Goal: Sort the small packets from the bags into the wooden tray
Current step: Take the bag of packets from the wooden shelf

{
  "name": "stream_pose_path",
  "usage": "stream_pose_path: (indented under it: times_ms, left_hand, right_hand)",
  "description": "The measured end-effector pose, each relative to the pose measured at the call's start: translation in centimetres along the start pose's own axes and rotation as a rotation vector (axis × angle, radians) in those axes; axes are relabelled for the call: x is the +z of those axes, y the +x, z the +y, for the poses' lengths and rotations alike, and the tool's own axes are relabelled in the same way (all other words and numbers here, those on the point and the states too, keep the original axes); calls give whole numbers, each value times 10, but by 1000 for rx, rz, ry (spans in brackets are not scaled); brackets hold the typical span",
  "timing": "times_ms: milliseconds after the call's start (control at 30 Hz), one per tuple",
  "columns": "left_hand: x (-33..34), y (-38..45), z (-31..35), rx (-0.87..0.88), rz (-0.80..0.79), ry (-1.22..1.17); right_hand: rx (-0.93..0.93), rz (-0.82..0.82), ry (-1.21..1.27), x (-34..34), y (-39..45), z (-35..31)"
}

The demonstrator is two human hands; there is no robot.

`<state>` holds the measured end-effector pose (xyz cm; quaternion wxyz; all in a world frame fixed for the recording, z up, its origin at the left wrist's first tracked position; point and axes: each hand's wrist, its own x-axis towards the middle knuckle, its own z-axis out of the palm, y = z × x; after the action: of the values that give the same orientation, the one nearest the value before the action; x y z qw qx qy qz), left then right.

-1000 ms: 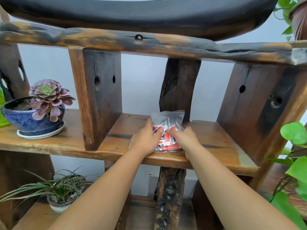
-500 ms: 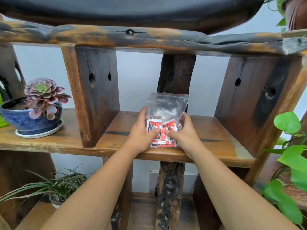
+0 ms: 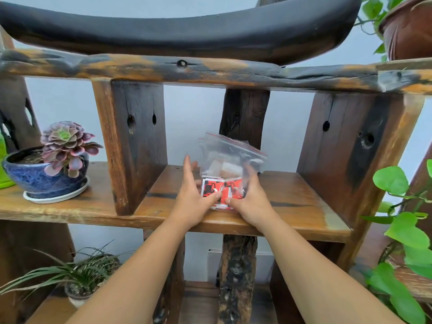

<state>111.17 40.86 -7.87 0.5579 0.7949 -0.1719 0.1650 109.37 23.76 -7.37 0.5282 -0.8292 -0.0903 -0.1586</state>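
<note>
A clear zip bag [image 3: 230,160] with a red seal strip stands upright on the middle wooden shelf [image 3: 292,206]. Inside it are several small red, black and white packets [image 3: 222,189] at the bottom and pale ones above. My left hand [image 3: 192,197] grips the bag's left side, thumb on the front. My right hand [image 3: 251,199] grips its right side, thumb near the left thumb. No wooden tray is in view.
A purple succulent in a blue pot [image 3: 44,174] sits on the shelf to the left, past a thick wooden upright [image 3: 133,146]. A grassy plant [image 3: 86,277] stands below left. Green leafy vines [image 3: 402,230] hang at right. A dark curved beam [image 3: 187,29] spans overhead.
The bag lay low and crumpled under my hands a second ago. Both hands have raised it upright, so its top now stands tall above the shelf.
</note>
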Motion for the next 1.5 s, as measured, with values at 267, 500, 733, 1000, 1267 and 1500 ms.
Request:
stream_pose_path:
  times_ms: [267,500,733,1000,1267,1500]
  left_hand:
    - [-11,16,-6,-157,-155,-74]
    - [-10,9,8,-95,-261,-5]
    - [-15,-3,18,-95,-303,8]
    - [-16,-53,33,-170,-301,-230]
    - [-17,-132,50,-349,-321,-479]
    - [-10,-200,32,-531,-448,-550]
  right_hand:
    - [-41,55,-18,3,5,7]
    - [24,36,-35,1,4,4]
    - [35,-108,139,-5,-18,-17]
    - [162,-88,357,-7,-58,-34]
    - [379,-184,402,-1,-119,-31]
    - [454,-179,442,9,-189,-5]
